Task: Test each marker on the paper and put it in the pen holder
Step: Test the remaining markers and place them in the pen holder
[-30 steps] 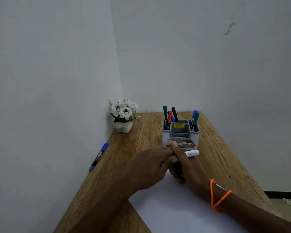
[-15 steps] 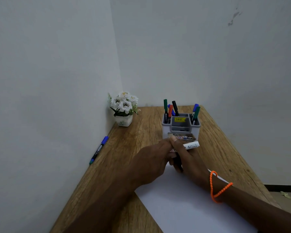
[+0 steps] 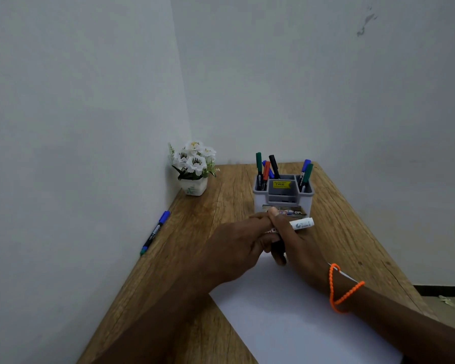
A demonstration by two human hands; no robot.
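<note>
— Starting at nine o'clock, what do we find along the wall?

— We find a blue marker [image 3: 155, 233] lying flat on the wooden table [image 3: 195, 232], right against the left wall, its blue cap pointing away from us. Further off, at about eleven o'clock in the table's far corner, we see a small white pot of white flowers [image 3: 193, 168].

— And in the middle?

— Our two hands meet over the far end of the sheet of paper [image 3: 294, 319]. Our left hand [image 3: 237, 252] comes in from seven o'clock, its fingers curled round the left part of a white marker [image 3: 301, 223]. Our right hand [image 3: 297, 245] comes in from four o'clock, fingers and thumb wrapped round the same marker, with the thumb tip raised at the top. The white barrel sticks out to three o'clock past the right hand; its other end is hidden between the hands, so we cannot tell whether the cap is on.

— Where is that marker relative to the holder?

— It sits just in front of the grey pen holder [image 3: 283, 198], at the holder's six o'clock, above the table. The holder stands at twelve o'clock from our hands, with markers upright in it: green, red, blue and black ones in the left pocket, a blue and a green one in the right pocket. A yellow sticker shows on its middle section.

— Anything at the right?

— An orange cord bracelet [image 3: 338, 292] hangs loosely round our right wrist, above the paper.
</note>
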